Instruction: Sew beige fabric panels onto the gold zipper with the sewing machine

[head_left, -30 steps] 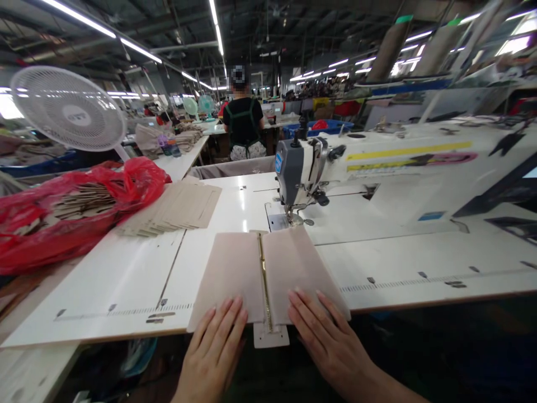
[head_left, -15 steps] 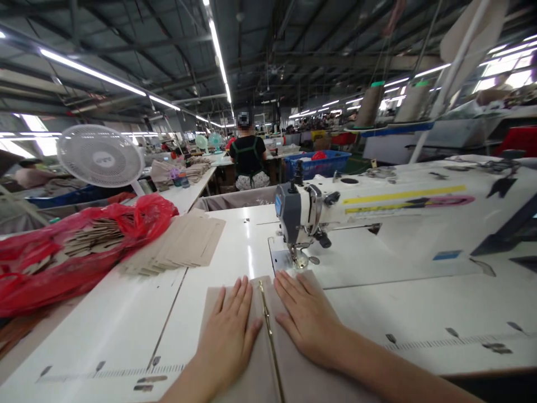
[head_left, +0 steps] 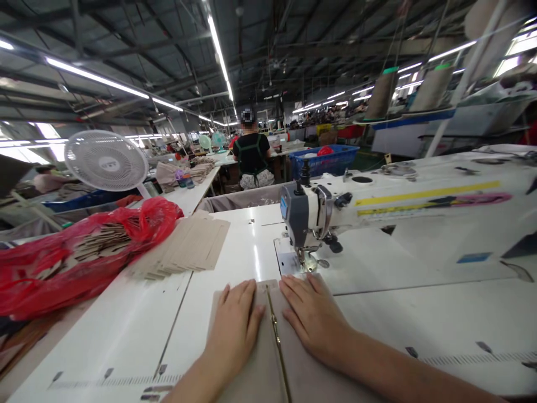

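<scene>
Two hands of yours are lying palm down with fingers stretched out, pressing rather than grasping: neither the left hand [head_left: 235, 324] nor the right hand [head_left: 314, 319] is gripping anything. Under both palms the beige fabric piece [head_left: 262, 364] is resting, its near end running out of view below your wrists. Between your hands a gold-coloured zipper [head_left: 279, 347] is running lengthwise, each thumb pointing in toward it. Around your forearms the white table [head_left: 377, 322] is spreading. Just beyond your right fingertips the sewing machine's head [head_left: 296, 215] is standing over its metal plate, while the machine's white arm [head_left: 386, 182] is stretching off to the right.

Beyond your left hand, to its left, a fanned stack of beige pieces [head_left: 184, 246] is lying on the table, and beside it a red plastic bag [head_left: 155, 218] is holding more pieces. Farther past that hand, a white fan [head_left: 107, 162] is standing. Well beyond your right hand a blue crate [head_left: 325, 162] is sitting, and straight ahead of both hands a co-worker [head_left: 253, 154] in a black top is facing away.
</scene>
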### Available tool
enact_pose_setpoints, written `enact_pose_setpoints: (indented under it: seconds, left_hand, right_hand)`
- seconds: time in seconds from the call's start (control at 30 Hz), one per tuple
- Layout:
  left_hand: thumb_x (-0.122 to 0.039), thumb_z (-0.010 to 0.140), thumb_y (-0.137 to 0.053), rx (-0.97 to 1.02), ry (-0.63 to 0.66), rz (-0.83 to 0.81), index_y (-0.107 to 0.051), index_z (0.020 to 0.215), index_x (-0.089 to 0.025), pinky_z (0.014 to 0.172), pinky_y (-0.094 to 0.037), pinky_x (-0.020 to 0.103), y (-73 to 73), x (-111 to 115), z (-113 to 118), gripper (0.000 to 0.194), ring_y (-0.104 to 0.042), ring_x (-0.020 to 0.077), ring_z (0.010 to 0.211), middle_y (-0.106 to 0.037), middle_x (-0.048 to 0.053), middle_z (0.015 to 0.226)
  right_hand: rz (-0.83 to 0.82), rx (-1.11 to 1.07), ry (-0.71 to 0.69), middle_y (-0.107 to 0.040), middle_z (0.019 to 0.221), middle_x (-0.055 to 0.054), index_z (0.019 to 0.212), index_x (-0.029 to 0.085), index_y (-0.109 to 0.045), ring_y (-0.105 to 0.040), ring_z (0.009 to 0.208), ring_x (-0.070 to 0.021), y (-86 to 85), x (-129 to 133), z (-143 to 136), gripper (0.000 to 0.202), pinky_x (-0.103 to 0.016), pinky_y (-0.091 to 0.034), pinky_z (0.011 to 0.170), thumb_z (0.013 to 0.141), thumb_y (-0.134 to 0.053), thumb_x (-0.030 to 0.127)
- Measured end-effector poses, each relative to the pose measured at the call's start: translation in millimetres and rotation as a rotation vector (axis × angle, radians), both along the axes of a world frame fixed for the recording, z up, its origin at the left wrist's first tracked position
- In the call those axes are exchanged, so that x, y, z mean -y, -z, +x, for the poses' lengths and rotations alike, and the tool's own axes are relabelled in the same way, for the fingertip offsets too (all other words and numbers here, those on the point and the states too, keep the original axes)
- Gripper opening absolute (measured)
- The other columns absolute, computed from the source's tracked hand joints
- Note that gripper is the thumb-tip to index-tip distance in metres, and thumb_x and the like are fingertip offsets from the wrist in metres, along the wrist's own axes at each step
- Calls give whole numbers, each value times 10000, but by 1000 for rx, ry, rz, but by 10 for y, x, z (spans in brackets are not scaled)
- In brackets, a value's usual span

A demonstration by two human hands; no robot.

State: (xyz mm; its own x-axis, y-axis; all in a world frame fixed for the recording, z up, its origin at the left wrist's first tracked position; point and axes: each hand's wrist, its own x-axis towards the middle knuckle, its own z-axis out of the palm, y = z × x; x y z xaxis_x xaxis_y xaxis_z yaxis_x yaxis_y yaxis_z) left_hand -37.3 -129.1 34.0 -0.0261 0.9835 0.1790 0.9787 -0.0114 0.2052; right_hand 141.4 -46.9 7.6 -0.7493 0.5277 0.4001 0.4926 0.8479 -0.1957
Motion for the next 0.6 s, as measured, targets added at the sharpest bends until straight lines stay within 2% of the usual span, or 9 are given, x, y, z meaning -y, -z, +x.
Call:
enact_pose_setpoints:
  seconds: [0.1,0.2,0.27,0.37,0.43,0.47,0.53,0.6]
  left_hand:
    - [-322,819,-553,220,-116,-20,-569,1137,-153,965,-314,500,-103,-177,-3,360,-510,285,1031,-612,115,1053]
    - [-366,716,-653,386,-162,-123,-624,968,-159,779,-421,396,-167,-262,-60,327,-556,249,812,-618,55,821]
    - [-372,690,-662,467,-163,-170,-623,930,-156,636,-420,301,-201,-246,-105,325,-544,197,682,-577,4,703]
    - [-388,687,-642,594,-162,-200,-605,890,-143,532,-355,235,-274,-155,-134,320,-472,138,573,-480,-51,604]
    - [-420,675,-645,733,-156,-196,-589,796,-139,517,-320,222,-344,-77,-117,310,-429,118,553,-450,-60,581]
    - [-437,669,-649,810,-149,-195,-577,728,-140,519,-309,220,-382,-36,-100,311,-417,113,555,-450,-57,575]
    - [-475,663,-655,953,-145,-204,-562,635,-138,523,-297,221,-451,46,-62,351,-413,110,561,-476,-41,576]
    - [-512,659,-665,1081,-162,-246,-593,650,-129,514,-299,223,-493,130,-36,390,-426,110,545,-521,-22,589]
  right_hand:
    - [-63,0,48,-622,997,-105,1063,110,-609,-531,978,-275,-174,-54,-108,278,-474,-334,941,838,-598,273]
    - [-269,-15,105,-634,900,-77,857,143,-622,-560,897,-265,-285,-54,-166,187,-408,-398,828,757,-692,285]
    - [-436,-65,127,-649,899,-66,836,162,-611,-577,872,-257,-305,-20,-164,175,-379,-402,798,734,-699,274]
    - [-587,-164,177,-654,902,-78,937,163,-595,-575,863,-277,-313,49,-138,276,-357,-402,750,711,-691,290]
    - [-654,-261,141,-651,891,-78,997,154,-580,-574,844,-260,-339,88,-131,287,-334,-397,729,752,-636,293]
    - [-688,-309,95,-649,856,-65,962,155,-589,-575,810,-241,-359,104,-133,224,-316,-393,710,784,-592,291]
    - [-749,-380,-5,-629,737,-30,781,168,-594,-565,716,-203,-408,132,-142,155,-283,-375,648,828,-508,287]
    - [-788,-424,-69,-595,645,-8,645,174,-554,-545,654,-184,-448,162,-150,234,-265,-351,598,830,-477,296]
